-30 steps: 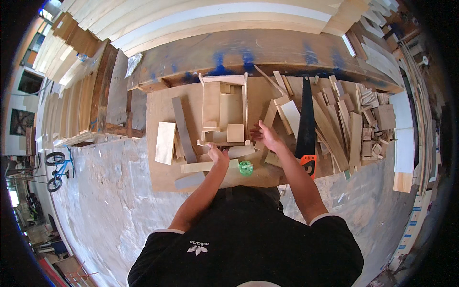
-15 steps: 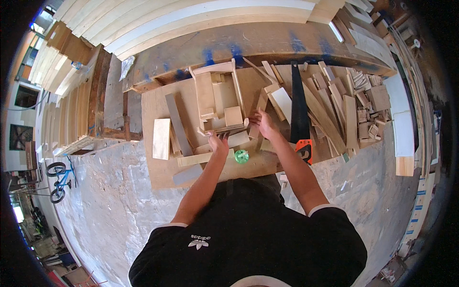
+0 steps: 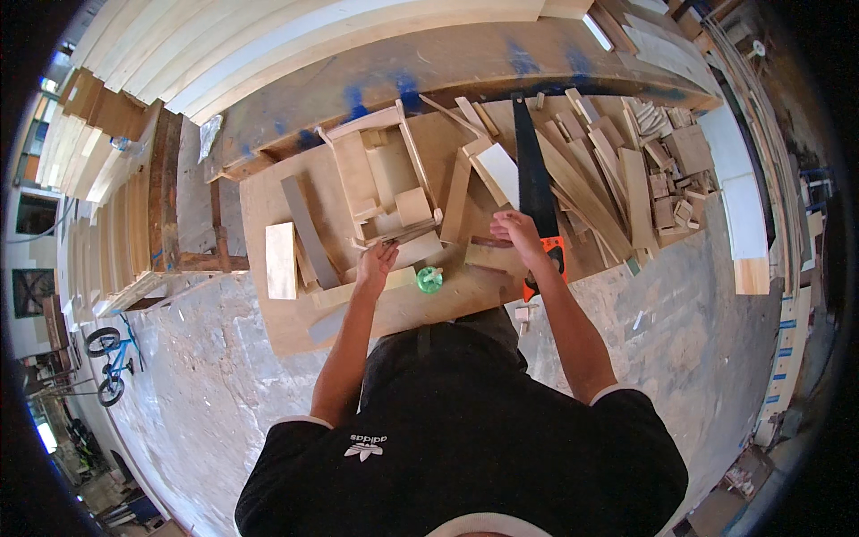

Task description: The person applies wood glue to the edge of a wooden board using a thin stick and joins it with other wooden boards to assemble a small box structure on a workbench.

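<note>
Steadying, by my reckoning: my left hand (image 3: 378, 261) was at the near end of the wooden frame (image 3: 356, 174) on the tabletop (image 3: 458, 294), grip impossible to tell; my right hand (image 3: 519, 233), loosely open, hung near the saw (image 3: 533, 183); next likely called for a sure hold

Wood frame (image 3: 355, 174) on tbl (image 3: 394, 310); strip (image 3: 309, 228) to its L; saw (image 3: 534, 174) R; blocks (image 3: 687, 149) far R
</note>
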The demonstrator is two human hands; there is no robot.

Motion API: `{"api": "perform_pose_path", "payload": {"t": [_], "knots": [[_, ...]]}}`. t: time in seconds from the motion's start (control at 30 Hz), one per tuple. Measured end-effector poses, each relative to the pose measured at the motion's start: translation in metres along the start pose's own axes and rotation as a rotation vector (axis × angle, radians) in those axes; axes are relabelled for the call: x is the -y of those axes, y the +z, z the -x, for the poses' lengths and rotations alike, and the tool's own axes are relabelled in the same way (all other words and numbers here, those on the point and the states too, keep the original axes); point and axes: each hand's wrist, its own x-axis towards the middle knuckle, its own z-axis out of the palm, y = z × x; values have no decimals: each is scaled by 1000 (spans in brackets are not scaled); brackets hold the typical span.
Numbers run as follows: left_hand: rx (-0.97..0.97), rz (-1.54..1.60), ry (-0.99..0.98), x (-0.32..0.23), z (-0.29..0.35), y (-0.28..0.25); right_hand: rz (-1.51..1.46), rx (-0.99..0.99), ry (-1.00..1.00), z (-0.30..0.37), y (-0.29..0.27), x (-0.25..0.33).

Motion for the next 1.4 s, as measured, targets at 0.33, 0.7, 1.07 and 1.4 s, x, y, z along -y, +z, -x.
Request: {"api": "perform_pose_path", "payload": {"t": [0.33, 0.7, 1.07, 1.4], "knots": [[39, -456, 149, -17, 68, 13, 927, -68, -527, -50, -7, 8], [-249, -535, 308, 17, 127, 14, 1255, -220, -446, -78, -5, 42], [-334, -294, 443, 25, 116, -15, 1377, -139, -440, -94, -5, 55], [-206, -419, 498, 27, 108, 17, 1044, -183, -779, -45, -9, 14]]}}
